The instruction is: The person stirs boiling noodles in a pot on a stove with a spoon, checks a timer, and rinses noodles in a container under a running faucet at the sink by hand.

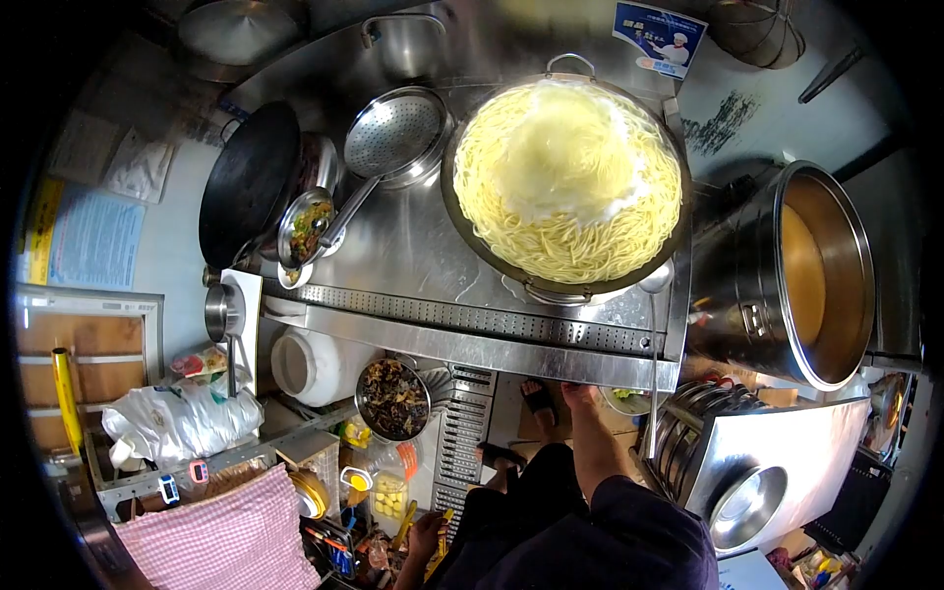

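A wide wok of pale yellow noodles point(580, 231) sits on the steel stove counter, with whitish foam or steam over its middle. My right hand point(578, 395) is at the counter's front edge, below the wok; its fingers are mostly hidden. Low in the view, my left hand point(427, 537) is closed beside long yellow stick-like pieces point(404, 526). What it grips is too dark to make out. Near it stands a clear container of yellow chunks point(390, 496).
A perforated strainer point(395, 133), dark wok point(251, 187) and ladle of chopped food point(307, 231) are on the counter's left. At right stands a tall pot of brown liquid point(804, 280). A long-handled ladle point(654, 354) hangs over the front edge. Below is a bowl of dark food point(393, 398).
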Available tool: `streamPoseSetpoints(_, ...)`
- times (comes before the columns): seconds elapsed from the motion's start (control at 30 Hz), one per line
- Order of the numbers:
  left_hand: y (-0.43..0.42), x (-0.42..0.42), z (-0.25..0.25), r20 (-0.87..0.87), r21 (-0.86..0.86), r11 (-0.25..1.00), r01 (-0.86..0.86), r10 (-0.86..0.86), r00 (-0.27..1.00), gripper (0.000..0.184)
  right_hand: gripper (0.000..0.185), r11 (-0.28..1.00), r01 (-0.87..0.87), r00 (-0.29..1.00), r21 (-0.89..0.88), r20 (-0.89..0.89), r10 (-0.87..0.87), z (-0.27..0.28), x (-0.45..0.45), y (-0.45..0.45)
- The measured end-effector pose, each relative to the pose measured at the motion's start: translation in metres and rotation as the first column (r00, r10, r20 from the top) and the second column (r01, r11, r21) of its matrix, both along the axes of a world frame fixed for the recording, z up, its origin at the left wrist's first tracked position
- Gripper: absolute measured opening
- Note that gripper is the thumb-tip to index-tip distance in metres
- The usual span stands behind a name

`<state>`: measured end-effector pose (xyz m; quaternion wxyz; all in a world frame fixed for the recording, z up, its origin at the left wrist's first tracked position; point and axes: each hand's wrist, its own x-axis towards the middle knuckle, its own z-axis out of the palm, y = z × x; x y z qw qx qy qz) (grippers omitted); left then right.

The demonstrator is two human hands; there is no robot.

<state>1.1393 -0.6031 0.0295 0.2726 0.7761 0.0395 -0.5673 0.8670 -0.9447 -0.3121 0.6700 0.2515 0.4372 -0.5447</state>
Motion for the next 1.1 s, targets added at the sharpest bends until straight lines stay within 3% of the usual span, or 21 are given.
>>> streamPoseSetpoints(0.23, 0.007, 0.003, -0.009, -0.048, -0.043, 0.998, -0.045, 0.042, 0.998, 0.024, 0.043, 0.993, 0.062, 0.995, -0.1, 0.078, -0.054, 0.016, 0.002, -0.003)
streamPoseSetpoints(0.43, 0.001, 0.002, -0.006, 0.009, 0.011, 0.999, 0.031, -0.032, 0.999, 0.023, 0.044, 0.998, 0.021, 0.999, -0.053, 0.029, -0.019, -0.006, -0.001, 0.002)
streamPoseSetpoints(0.6, -0.002, 0.003, -0.005, 0.026, 0.005, 0.996, 0.091, -0.091, 0.996, 0.024, 0.043, 0.992, 0.073, 0.997, 0.106, 0.018, -0.075, 0.015, 0.001, -0.006)
streamPoseSetpoints(0.7, -0.002, 0.004, -0.009, 0.097, -0.02, 0.984, 0.178, -0.175, 0.98, 0.025, 0.042, 0.996, 0.066, 0.997, 0.063, 0.022, -0.067, 0.022, 0.001, -0.009)
streamPoseSetpoints(0.83, -0.009, 0.003, -0.005, 0.091, -0.07, 0.983, 0.17, -0.164, 0.982, 0.025, 0.042, 0.996, 0.07, 0.997, 0.063, 0.039, -0.073, 0.027, 0.002, -0.012)
streamPoseSetpoints(0.9, -0.015, 0.002, -0.001, 0.092, -0.031, 0.979, 0.199, -0.196, 0.976, 0.025, 0.032, 0.988, 0.057, 0.998, 0.141, -0.034, -0.053, 0.031, 0.004, -0.013)
streamPoseSetpoints(1.03, -0.016, 0.004, -0.001, 0.061, -0.012, 0.988, 0.151, -0.15, 0.987, 0.024, 0.03, 0.987, 0.021, 0.999, 0.16, -0.052, -0.013, 0.038, 0.003, -0.012)
streamPoseSetpoints(1.1, -0.011, 0.006, -0.007, 0.043, -0.009, 0.992, 0.123, -0.122, 0.992, 0.022, 0.029, 0.999, 0.037, 0.999, 0.04, -0.022, -0.036, 0.029, 0.002, -0.009)
